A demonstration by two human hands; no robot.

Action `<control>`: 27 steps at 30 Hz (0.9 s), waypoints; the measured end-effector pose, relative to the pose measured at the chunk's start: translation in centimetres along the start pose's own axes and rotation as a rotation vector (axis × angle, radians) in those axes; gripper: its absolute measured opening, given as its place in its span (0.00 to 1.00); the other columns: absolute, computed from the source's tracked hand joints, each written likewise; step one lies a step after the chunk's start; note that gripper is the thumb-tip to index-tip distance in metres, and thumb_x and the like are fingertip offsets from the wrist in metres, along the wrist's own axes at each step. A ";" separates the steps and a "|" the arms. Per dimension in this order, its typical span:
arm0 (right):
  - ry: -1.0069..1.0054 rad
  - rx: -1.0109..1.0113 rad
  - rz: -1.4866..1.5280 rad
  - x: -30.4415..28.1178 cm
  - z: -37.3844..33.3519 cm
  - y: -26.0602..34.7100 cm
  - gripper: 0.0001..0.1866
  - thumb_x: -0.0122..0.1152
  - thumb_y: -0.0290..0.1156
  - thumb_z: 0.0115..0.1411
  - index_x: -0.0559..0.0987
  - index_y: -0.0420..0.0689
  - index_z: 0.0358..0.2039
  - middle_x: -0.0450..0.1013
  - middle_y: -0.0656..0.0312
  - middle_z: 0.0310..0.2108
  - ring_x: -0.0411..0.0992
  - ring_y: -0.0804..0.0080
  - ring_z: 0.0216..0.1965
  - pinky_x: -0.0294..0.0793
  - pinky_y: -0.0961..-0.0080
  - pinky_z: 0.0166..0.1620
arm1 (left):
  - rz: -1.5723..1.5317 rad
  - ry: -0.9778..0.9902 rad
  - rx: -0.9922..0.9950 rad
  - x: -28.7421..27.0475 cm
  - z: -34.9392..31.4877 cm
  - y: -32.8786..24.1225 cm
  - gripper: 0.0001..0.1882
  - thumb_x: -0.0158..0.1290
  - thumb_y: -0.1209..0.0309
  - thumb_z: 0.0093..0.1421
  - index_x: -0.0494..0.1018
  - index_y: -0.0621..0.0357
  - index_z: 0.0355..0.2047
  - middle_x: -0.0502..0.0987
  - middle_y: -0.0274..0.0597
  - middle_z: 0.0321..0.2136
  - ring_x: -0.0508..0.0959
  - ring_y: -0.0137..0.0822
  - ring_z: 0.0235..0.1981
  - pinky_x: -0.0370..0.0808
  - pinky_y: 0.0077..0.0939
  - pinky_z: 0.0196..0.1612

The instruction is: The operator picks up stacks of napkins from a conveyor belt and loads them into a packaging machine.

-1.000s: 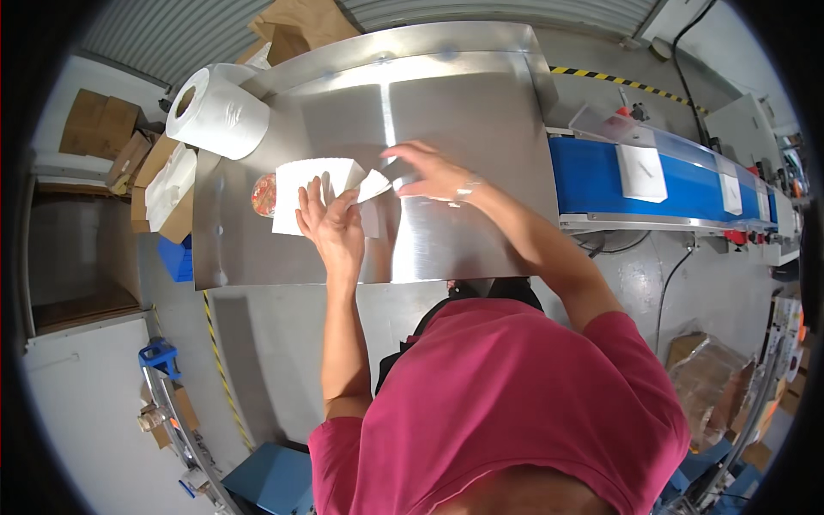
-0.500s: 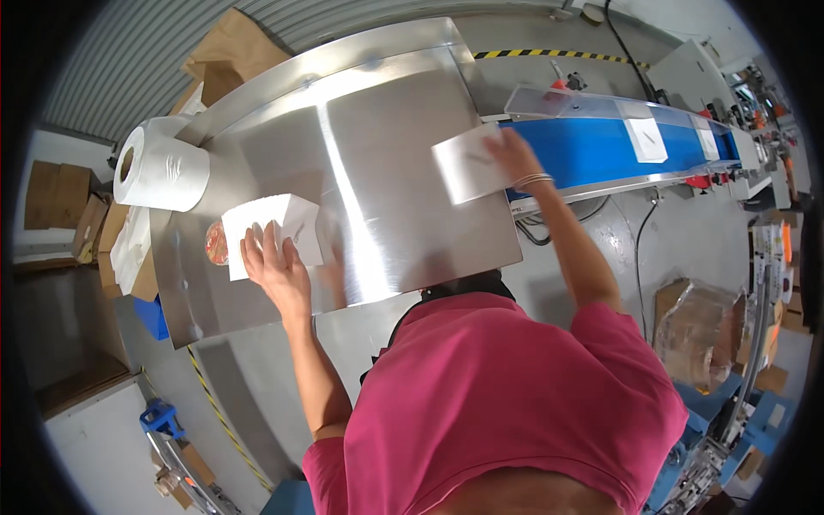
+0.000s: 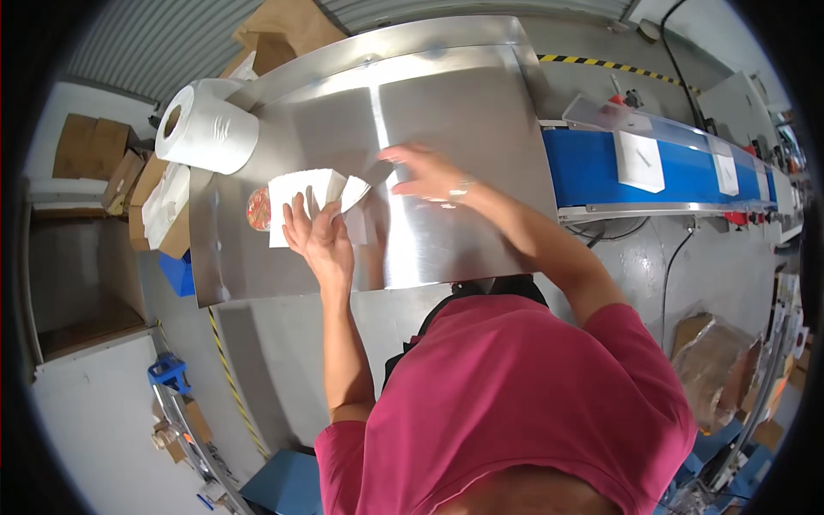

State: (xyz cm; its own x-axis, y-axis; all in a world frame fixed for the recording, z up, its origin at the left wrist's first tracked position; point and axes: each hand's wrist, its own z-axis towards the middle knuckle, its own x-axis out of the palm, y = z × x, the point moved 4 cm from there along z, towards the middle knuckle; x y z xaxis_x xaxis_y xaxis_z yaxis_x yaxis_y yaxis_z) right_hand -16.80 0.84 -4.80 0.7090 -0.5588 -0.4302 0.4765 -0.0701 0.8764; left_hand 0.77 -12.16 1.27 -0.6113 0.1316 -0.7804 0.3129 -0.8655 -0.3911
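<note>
A stack of flat white paper pieces [image 3: 296, 186] lies on the left part of the steel table [image 3: 463, 103]. My left hand [image 3: 318, 236] is on it with bent fingers, gripping pieces at its near right side. One white piece [image 3: 354, 192] tilts up off the stack's right edge. Over the table, just right of the stack, my right hand [image 3: 425, 172] is open and slightly blurred, with nothing in it. A round red patterned object [image 3: 258, 209] sits against the stack's left side. One white piece [image 3: 639, 161] lies on the blue conveyor belt [image 3: 584, 163].
More white pieces [image 3: 724, 167] are farther along the belt, beneath a clear guard [image 3: 592, 112]. A large white roll [image 3: 210, 129] rests at the table's left edge, near cardboard boxes [image 3: 148, 193]. The table has a raised metal rim [image 3: 412, 43] at the back.
My right hand has let go of a white piece at the belt's near end and swung left toward the stack. That piece is now on the belt. A piece at the stack's right has lifted.
</note>
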 end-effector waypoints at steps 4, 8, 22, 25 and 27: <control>0.110 -0.120 -0.003 4.0 3.5 -0.6 0.28 0.65 0.35 0.52 0.68 0.47 0.54 0.66 0.55 0.51 0.64 0.60 0.54 0.68 0.69 0.53 | -0.070 0.028 0.001 0.0 0.4 0.2 0.16 0.61 0.71 0.49 0.78 0.47 0.40 0.62 0.52 0.59 0.54 0.55 0.63 0.48 0.50 0.63; 0.127 0.265 0.101 0.7 0.4 -0.1 0.22 0.58 0.47 0.58 0.69 0.41 0.40 0.71 0.54 0.34 0.70 0.63 0.35 0.70 0.69 0.40 | 0.043 -0.013 -0.027 -1.0 0.5 1.6 0.25 0.59 0.63 0.53 0.71 0.52 0.52 0.62 0.53 0.58 0.57 0.56 0.61 0.52 0.52 0.61; -0.896 0.564 -1.071 -25.4 -20.4 -10.0 0.24 0.63 0.46 0.54 0.75 0.41 0.44 0.75 0.48 0.34 0.73 0.51 0.35 0.72 0.62 0.39 | -0.093 -0.048 -0.036 -0.5 0.6 3.8 0.19 0.59 0.76 0.49 0.77 0.48 0.44 0.68 0.51 0.54 0.64 0.53 0.58 0.60 0.45 0.58; -0.856 0.429 -0.962 -21.5 -15.6 -6.3 0.27 0.65 0.41 0.51 0.71 0.43 0.49 0.71 0.49 0.44 0.69 0.49 0.46 0.69 0.58 0.47 | 0.102 -0.021 -0.049 -0.7 0.6 3.1 0.18 0.60 0.78 0.48 0.78 0.48 0.40 0.64 0.50 0.57 0.62 0.53 0.59 0.60 0.46 0.59; -0.594 0.285 -0.624 -15.9 -10.6 -5.7 0.27 0.66 0.39 0.51 0.71 0.45 0.50 0.71 0.52 0.47 0.70 0.53 0.47 0.69 0.62 0.49 | 0.030 0.009 -0.082 -0.6 0.5 2.9 0.15 0.58 0.76 0.50 0.78 0.46 0.39 0.62 0.48 0.58 0.54 0.51 0.64 0.44 0.53 0.64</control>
State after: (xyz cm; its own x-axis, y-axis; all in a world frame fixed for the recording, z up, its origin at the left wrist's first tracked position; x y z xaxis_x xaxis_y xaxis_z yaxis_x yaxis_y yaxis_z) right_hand -25.23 18.91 -5.26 -0.0577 -0.6792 -0.7317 0.4819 -0.6608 0.5754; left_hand 1.69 -15.05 0.87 -0.5942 0.1106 -0.7966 0.3902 -0.8265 -0.4058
